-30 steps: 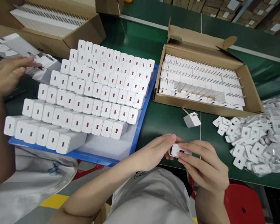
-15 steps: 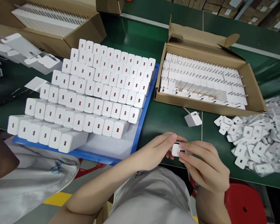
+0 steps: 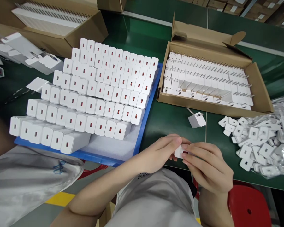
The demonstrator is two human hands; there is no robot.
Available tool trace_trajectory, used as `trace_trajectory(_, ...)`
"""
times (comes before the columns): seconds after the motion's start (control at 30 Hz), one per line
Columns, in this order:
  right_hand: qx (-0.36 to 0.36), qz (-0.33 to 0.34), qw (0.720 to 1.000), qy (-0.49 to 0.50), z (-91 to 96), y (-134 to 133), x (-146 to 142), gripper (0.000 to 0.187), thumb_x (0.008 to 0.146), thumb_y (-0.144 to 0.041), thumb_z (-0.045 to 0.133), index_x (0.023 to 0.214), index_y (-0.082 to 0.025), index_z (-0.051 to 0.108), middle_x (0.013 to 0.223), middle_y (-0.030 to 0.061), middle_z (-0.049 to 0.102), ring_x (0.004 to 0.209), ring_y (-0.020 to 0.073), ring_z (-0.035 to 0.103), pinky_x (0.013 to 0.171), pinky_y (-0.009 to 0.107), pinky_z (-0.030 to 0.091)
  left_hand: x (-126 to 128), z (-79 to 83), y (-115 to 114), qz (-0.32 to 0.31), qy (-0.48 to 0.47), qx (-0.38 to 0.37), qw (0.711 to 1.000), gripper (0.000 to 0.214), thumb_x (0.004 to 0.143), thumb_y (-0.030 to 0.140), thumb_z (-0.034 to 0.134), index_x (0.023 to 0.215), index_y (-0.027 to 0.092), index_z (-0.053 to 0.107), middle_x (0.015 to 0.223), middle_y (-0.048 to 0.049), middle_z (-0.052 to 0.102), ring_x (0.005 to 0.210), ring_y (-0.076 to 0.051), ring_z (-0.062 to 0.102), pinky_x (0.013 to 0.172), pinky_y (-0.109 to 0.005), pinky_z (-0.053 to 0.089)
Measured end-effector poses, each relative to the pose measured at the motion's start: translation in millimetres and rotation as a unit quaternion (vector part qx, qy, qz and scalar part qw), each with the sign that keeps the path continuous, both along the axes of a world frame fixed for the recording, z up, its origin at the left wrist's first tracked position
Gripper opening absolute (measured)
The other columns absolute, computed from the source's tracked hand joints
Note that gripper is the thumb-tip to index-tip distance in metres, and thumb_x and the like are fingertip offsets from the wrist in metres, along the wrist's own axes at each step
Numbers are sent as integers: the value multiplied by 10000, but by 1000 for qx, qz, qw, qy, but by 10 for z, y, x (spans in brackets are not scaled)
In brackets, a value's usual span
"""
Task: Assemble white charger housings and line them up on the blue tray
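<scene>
Just above the table's front edge, my left hand (image 3: pixel 164 149) is wrapped round a small white USB charger (image 3: pixel 179 152). The fingers of my right hand (image 3: pixel 208 165) press on its end face and cover most of it, including much of the port. Beyond my hands a single white charger housing (image 3: pixel 197 120) with metal plug pins lies on the table. To the right spreads a heap of white end caps (image 3: pixel 253 134) with rectangular holes, partly in clear plastic bags. On the left, rows of white chargers (image 3: pixel 92 105) with red ports are stacked in a blue tray (image 3: pixel 138 138).
An open cardboard box (image 3: pixel 213 105) holds rows of housings, pins up. Another cardboard box (image 3: pixel 85 36) stands at the back left, near loose housings (image 3: pixel 26 50). Another person's sleeve (image 3: pixel 33 183) is close on my left. A red stool (image 3: pixel 249 205) stands at lower right.
A dark gap on the charger's upper edge no longer shows, and the fingers of my right hand cover more of its face. The view has shifted slightly; the other person's arm has moved left.
</scene>
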State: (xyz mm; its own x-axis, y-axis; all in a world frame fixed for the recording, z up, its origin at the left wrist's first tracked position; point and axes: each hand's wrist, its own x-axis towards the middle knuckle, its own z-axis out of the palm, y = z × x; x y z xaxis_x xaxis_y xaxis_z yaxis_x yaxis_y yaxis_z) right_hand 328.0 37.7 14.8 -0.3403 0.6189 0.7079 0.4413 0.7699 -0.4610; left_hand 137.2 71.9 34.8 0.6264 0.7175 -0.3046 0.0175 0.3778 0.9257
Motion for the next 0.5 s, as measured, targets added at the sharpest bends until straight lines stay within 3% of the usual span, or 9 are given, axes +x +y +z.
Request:
trace_trajectory(0.13, -35, 9, 999, 21, -14, -23, 8, 449, 823, -68, 678, 1257, -181, 661, 1131, 98, 714, 1026, 284, 668, 791, 451, 609, -2, 31, 3, -14, 11, 39, 999, 463, 1010, 525, 378, 1146, 192, 670, 1156, -85, 607, 1039, -210, 577, 819, -293, 510)
trace_trajectory(0.23, -166, -56, 978, 113, -22, -82, 11, 530, 877, -161, 629, 1396, -219, 542, 1280, 120, 626, 1119, 299, 616, 865, 477, 569, 0, 48, 0, -12, 18, 75, 997, 433, 1022, 484, 375, 1184, 186, 643, 1193, -90, 609, 1087, -215, 577, 866, -302, 510)
trace_trajectory(0.3, -255, -98, 951, 143, -29, -117, 9, 502, 891, -213, 633, 1383, -238, 541, 1275, 117, 605, 1100, 279, 609, 865, 441, 562, 3, 46, -8, -1, 21, 117, 993, 422, 1031, 452, 361, 1207, 172, 624, 1209, -96, 609, 1133, -217, 567, 937, -319, 490)
trace_trajectory(0.37, -317, -99, 932, 145, -37, -136, 2, 396, 910, -264, 624, 1305, -245, 595, 1221, 104, 614, 1038, 247, 621, 841, 391, 569, 8, 29, -20, 14, 21, 161, 987, 407, 1036, 418, 355, 1201, 155, 618, 1211, -104, 609, 1170, -215, 554, 999, -330, 459)
trace_trajectory(0.5, -378, -78, 902, 194, -54, -141, -54, 309, 934, -298, 601, 1237, -245, 629, 1153, 93, 632, 951, 208, 646, 760, 316, 593, 16, -15, -35, 28, 28, 200, 979, 377, 1043, 353, 346, 1204, 135, 608, 1221, -118, 604, 1171, -201, 557, 1045, -342, 424)
